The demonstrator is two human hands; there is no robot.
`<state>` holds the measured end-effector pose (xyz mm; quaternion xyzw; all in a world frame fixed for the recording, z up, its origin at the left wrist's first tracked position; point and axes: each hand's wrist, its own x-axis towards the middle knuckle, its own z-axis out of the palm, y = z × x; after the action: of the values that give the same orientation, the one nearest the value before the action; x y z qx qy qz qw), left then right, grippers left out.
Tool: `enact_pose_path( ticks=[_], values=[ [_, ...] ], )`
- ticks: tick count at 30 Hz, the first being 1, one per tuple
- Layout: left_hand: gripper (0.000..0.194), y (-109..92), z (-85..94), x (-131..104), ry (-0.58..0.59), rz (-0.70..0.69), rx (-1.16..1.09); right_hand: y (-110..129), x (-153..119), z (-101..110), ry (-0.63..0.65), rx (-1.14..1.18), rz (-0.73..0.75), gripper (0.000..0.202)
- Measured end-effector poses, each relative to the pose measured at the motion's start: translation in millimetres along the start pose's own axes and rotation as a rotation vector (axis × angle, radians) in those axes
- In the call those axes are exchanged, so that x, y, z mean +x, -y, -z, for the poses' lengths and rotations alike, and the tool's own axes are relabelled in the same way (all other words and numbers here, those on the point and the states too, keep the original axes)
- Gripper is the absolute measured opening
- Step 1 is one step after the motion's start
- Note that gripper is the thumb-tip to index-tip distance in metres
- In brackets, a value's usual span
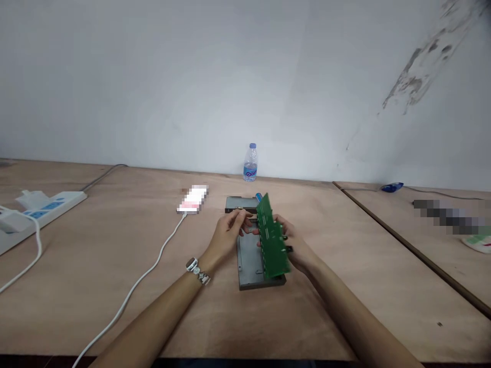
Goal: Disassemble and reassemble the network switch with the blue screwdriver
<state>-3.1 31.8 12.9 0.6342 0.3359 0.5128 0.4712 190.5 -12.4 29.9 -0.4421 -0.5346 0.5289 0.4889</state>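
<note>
A green circuit board stands tilted on its long side above a grey metal casing on the table. My right hand is closed on the board from the right, its fingers partly behind it. My left hand, with a watch on the wrist, is at the casing's upper left, fingers pinched together close to the board's left edge. Whatever the pinch holds is too small to name. Behind my hands lies a second flat metal part, and a blue object shows beside the board's top.
A water bottle stands by the wall. To the left lie a phone with a white cable and a white power strip. On the right are a seam in the table, a blue item and a blurred dark object.
</note>
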Motion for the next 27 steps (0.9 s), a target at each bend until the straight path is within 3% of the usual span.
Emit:
enact_pose_path(
  ticks=[6, 12, 21, 27],
  values=[
    [0.057, 9, 7.6, 9, -0.034, 0.274, -0.245, -4, 7, 5, -0.123, -0.010, 0.059, 0.045],
    [0.050, 6, 7.4, 9, 0.128, 0.396, -0.275, -4, 6, 3, -0.224, 0.031, 0.166, 0.043],
    [0.064, -2, 1.9, 1, 0.220, 0.402, -0.507, 3, -3, -4, 0.073, 0.025, 0.198, 0.036],
    [0.061, -7, -2.3, -2, 0.104, 0.469, -0.620, 1, -5, -7, 0.132, -0.014, 0.198, 0.036]
  ],
)
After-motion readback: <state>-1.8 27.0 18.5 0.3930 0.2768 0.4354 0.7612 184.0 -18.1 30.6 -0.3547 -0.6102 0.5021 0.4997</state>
